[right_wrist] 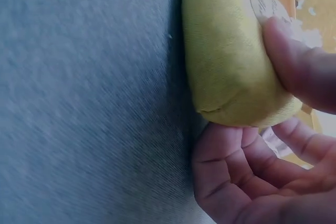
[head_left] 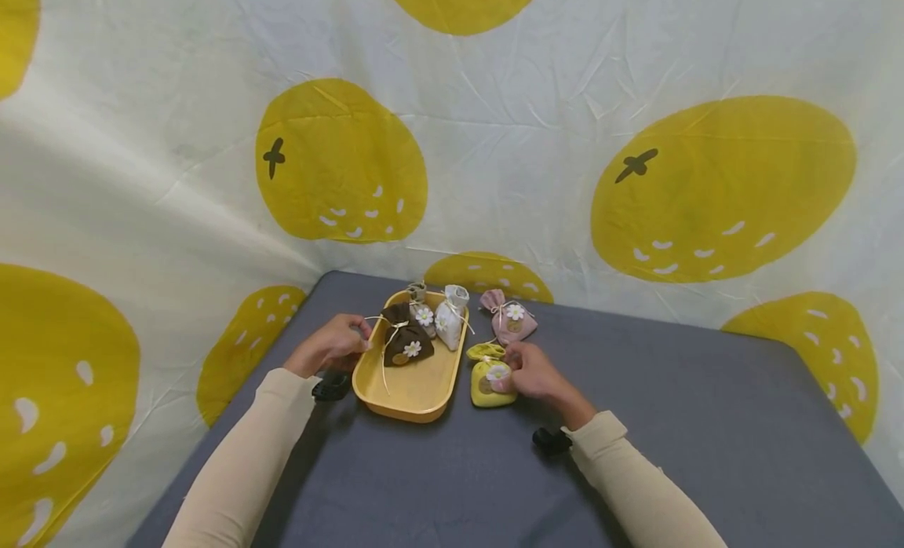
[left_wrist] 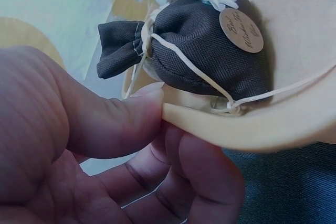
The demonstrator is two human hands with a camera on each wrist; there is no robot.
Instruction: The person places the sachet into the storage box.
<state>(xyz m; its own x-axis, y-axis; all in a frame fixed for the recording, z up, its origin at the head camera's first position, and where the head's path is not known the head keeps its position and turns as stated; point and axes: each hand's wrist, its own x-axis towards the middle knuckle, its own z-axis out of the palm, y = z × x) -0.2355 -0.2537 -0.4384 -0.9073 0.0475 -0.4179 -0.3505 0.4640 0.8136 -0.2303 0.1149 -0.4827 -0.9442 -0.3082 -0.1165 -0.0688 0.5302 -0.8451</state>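
A yellow plastic tray (head_left: 417, 404) stands on the grey table, its left rim pinched between the thumb and fingers of my left hand (head_left: 333, 345). Inside lie a dark brown drawstring pouch (head_left: 413, 342), a grey-beige pouch (head_left: 421, 313) and a white pouch (head_left: 449, 320), each with a white flower. The brown pouch (left_wrist: 210, 45) is close by my left thumb in the left wrist view. To the tray's right, my right hand (head_left: 533, 371) grips a yellow drawstring pouch (head_left: 489, 392), thumb on its front near the round label. In the right wrist view the yellow pouch (right_wrist: 231, 51) is right at the cloth.
A pink drawstring pouch (head_left: 510, 320) with a flower lies behind the yellow one, right of the tray. The grey tabletop (head_left: 678, 422) extends to the right. A white curtain (head_left: 508, 179) with big yellow fruit prints hangs behind and to the left.
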